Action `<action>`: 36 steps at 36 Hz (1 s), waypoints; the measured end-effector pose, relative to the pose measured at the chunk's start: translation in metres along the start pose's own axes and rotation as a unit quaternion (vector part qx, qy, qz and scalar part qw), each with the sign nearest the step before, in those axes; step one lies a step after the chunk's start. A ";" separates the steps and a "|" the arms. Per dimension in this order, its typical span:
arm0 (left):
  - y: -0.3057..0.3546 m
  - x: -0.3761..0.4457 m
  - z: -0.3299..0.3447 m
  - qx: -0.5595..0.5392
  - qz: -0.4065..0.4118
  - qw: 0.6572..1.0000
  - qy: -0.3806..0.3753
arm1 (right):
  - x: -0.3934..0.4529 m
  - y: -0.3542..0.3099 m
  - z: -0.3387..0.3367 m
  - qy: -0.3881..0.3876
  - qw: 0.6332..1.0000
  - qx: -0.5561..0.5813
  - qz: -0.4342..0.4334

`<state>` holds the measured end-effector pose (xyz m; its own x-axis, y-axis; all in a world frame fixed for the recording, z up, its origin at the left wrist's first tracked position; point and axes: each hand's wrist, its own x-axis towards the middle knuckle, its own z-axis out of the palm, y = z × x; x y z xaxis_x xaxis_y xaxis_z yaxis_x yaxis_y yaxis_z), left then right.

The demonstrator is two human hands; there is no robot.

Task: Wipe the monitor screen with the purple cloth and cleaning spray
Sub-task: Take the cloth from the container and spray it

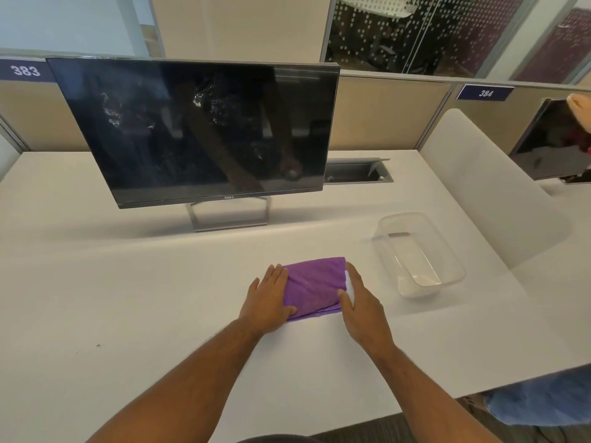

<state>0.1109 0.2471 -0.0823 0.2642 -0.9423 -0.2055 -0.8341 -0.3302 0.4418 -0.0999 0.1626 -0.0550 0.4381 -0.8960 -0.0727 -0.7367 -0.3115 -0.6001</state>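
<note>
Head view: a folded purple microfibre cloth [311,287] lies on the white desk [128,282], in front of the smeared black flat-screen monitor [198,129]. The left hand [267,302] rests flat on the cloth's left edge, fingers straight. The right hand [363,302] lies at the cloth's right edge over a small white object [348,284]; I cannot tell whether it grips it. A clear plastic tub [388,251] sits to the monitor's front-right.

Open desk [128,282] before monitor [198,129]; tub [447,260] rightward.
</note>
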 end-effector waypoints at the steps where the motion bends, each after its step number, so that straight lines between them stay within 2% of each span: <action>1: 0.000 -0.001 0.002 -0.004 -0.002 1.000 -0.004 | 0.001 -0.001 0.000 0.008 1.000 -0.007 0.005; 7: 0.000 -0.001 0.008 -0.029 -0.005 1.000 -0.003 | 0.009 -0.002 -0.002 0.037 0.998 -0.031 0.033; 13: -0.001 0.000 0.010 -0.042 -0.008 0.999 -0.001 | 0.019 -0.007 -0.001 0.082 0.994 -0.003 0.073; 18: -0.001 0.000 0.011 -0.059 -0.007 0.998 0.006 | 0.015 -0.016 0.005 0.070 0.997 -0.030 0.031; 24: -0.001 0.000 0.012 -0.063 -0.008 0.998 0.008 | 0.010 -0.032 0.014 0.059 0.998 -0.010 -0.011; 30: -0.002 0.002 0.013 -0.058 -0.005 0.998 0.009 | 0.007 -0.029 0.024 -0.011 0.998 -0.066 -0.015; 36: -0.002 0.002 0.011 -0.056 -0.001 0.998 0.003 | 0.007 -0.022 0.023 0.023 0.998 -0.054 0.005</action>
<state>0.1081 0.2466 -0.0933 0.2685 -0.9421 -0.2011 -0.7743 -0.3352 0.5368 -0.0689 0.1703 -0.0608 0.4079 -0.9121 -0.0411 -0.7932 -0.3318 -0.5106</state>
